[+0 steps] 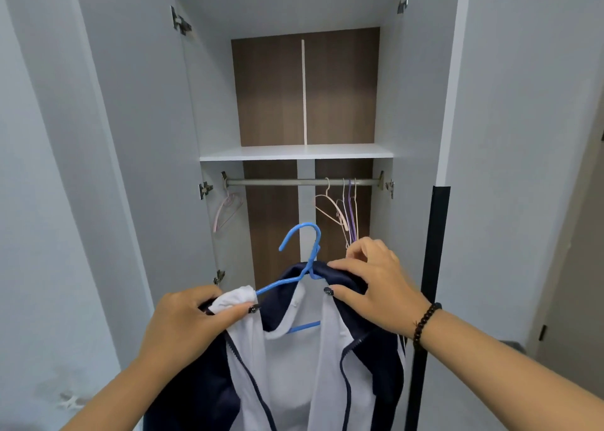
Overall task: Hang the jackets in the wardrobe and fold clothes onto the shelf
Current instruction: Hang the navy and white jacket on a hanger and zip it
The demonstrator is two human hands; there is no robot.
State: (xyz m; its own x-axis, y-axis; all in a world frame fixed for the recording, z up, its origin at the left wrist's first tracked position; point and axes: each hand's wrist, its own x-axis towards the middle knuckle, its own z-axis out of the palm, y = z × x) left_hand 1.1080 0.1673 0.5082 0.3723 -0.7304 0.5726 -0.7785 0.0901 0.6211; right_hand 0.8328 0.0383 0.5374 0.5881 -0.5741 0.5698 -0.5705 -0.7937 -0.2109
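Jacket was gripped at both shoulders by left hand and right hand, blue hanger half inserted. Rail at frame centre not yet reached; shelf bare, folding left.

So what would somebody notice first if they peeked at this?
Probably the bright blue hanger in the middle, poking out of a navy-and-white jacket that both hands hold by the shoulders. Behind it, the open wardrobe has a metal rail with pale hangers bunched at its right end.
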